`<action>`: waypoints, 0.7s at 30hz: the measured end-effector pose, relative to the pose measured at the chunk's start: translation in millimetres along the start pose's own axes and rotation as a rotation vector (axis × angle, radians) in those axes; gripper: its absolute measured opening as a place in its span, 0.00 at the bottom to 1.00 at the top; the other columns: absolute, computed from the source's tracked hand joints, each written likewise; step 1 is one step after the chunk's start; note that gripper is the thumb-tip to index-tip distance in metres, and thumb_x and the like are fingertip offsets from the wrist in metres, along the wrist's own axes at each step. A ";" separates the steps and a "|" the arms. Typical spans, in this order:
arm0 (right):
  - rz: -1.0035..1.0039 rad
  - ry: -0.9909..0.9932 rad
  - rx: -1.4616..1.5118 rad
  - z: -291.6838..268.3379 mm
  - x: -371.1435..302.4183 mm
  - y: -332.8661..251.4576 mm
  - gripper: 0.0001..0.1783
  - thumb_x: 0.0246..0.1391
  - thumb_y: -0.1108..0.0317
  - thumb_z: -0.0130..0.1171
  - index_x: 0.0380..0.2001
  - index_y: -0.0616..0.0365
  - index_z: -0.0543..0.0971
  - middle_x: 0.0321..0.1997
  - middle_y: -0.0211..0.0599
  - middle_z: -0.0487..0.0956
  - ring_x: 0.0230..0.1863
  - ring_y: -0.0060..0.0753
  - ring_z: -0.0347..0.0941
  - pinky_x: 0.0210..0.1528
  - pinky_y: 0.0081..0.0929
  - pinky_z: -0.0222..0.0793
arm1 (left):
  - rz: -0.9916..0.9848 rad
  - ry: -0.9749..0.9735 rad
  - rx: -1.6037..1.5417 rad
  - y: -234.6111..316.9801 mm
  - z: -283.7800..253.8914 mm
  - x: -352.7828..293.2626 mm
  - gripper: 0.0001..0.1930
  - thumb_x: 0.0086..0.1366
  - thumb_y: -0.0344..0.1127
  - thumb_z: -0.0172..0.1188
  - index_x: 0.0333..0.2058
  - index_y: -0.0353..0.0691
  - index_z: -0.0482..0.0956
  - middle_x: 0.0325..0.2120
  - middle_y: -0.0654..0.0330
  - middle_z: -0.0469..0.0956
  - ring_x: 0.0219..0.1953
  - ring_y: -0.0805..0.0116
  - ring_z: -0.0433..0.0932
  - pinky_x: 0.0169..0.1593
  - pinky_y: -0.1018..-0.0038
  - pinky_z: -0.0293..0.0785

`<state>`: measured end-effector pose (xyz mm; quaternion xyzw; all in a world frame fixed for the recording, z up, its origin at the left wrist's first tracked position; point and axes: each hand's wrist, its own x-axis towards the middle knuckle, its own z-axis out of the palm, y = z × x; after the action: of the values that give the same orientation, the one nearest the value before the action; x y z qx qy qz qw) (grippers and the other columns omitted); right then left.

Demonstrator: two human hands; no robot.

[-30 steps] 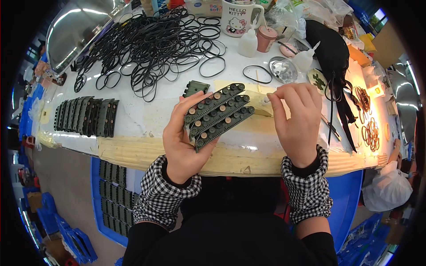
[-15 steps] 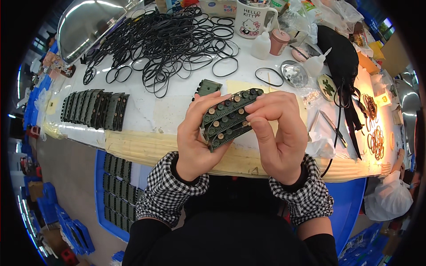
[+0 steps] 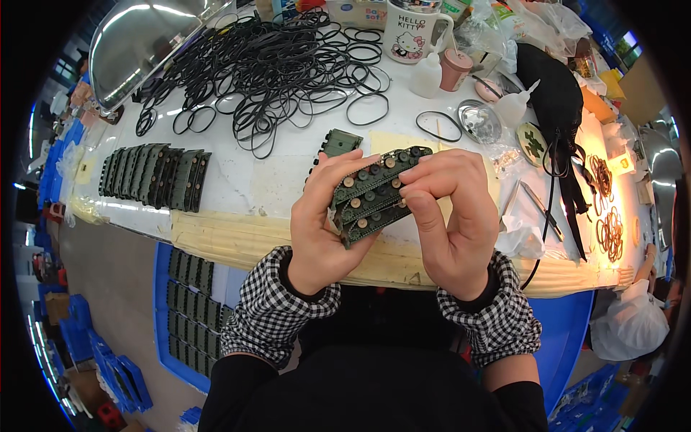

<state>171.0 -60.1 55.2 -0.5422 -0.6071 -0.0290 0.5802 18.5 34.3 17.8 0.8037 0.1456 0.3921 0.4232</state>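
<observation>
My left hand [image 3: 317, 248] is closed around a small stack of dark green toy tank chassis [image 3: 371, 193], held tilted above the table's near edge. Tan and dark round wheels line their sides, with toothed tracks along them. At the stack's upper right end, my right hand [image 3: 457, 216] has its thumb and fingertips pressed on it. Just behind my left hand, another green chassis piece [image 3: 340, 142] lies on the table, partly covered by the fingers. Farther left stands a row of the same green chassis [image 3: 152, 176], packed side by side.
A heap of black rubber bands [image 3: 252, 72] spreads across the back. Behind my right hand are a white mug [image 3: 407, 36], a dropper bottle [image 3: 426, 78] and a pink cup [image 3: 455, 68]. Tweezers [image 3: 541, 209] lie at right. A blue tray [image 3: 161, 309] of chassis sits lower left.
The stack has turned slightly between my hands, so its wheels show at a different angle. Both hands keep their grip and have barely shifted.
</observation>
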 end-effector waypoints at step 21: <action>-0.034 -0.035 -0.674 -51.6 -5.4 27.3 0.15 0.51 0.71 0.63 0.43 0.59 0.78 0.42 0.40 0.77 0.46 0.47 0.70 0.49 0.41 0.66 | -0.264 0.102 -0.479 13.7 1.5 -3.3 0.30 0.55 0.18 0.64 0.58 0.30 0.67 0.51 0.53 0.76 0.56 0.65 0.75 0.65 0.66 0.64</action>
<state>223.1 -86.5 51.8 -0.6938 -0.5821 -0.2284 0.3572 16.2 23.4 26.5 0.6341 0.1734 0.3968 0.6407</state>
